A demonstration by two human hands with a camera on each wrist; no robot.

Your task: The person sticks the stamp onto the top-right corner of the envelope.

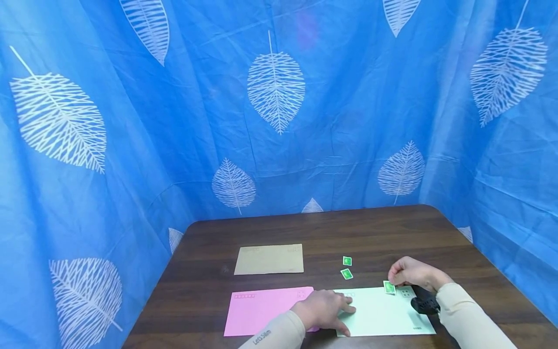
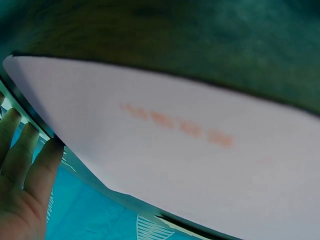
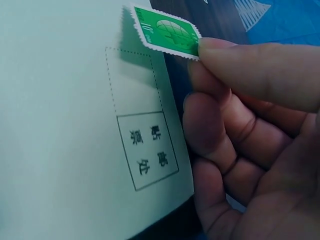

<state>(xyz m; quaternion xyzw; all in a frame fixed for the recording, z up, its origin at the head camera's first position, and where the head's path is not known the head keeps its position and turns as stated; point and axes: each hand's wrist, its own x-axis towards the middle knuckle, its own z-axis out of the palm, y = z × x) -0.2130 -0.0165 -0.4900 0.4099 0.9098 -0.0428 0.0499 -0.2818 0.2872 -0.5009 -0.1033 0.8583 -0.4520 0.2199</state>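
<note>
Right-hand grip (image 1: 413,272) pinches a green stamp (image 3: 167,34) by one end, seemingly to leave its face uncovered and its far edge free. Held tilted, the stamp is just over the top edge of the mint envelope (image 1: 379,312), its shadow on the paper. "10" reads on its face; its smaller lettering is hard to make out. Close beside this grip, near the envelope's corner, are a dotted square (image 3: 134,82) and a solid printed box (image 3: 147,150) marked 贴邮票处, "affix stamp here".

Left of it, the left-hand grip (image 1: 324,308) grasps nothing; its fingers lie spread on the envelope's left end, probably steadying it. That arm's sleeve (image 1: 281,334) appears to read "Let's Slim". Partly beneath this grip lies a pink envelope (image 1: 261,310); reddish print in the left wrist view is too blurred to read.

Left of the right-hand grip and a little farther out, two loose stamps (image 1: 346,274) rest on the dark wooden surface (image 1: 322,232), presumably within reach. Farther left lies a brown envelope (image 1: 269,260).
</note>
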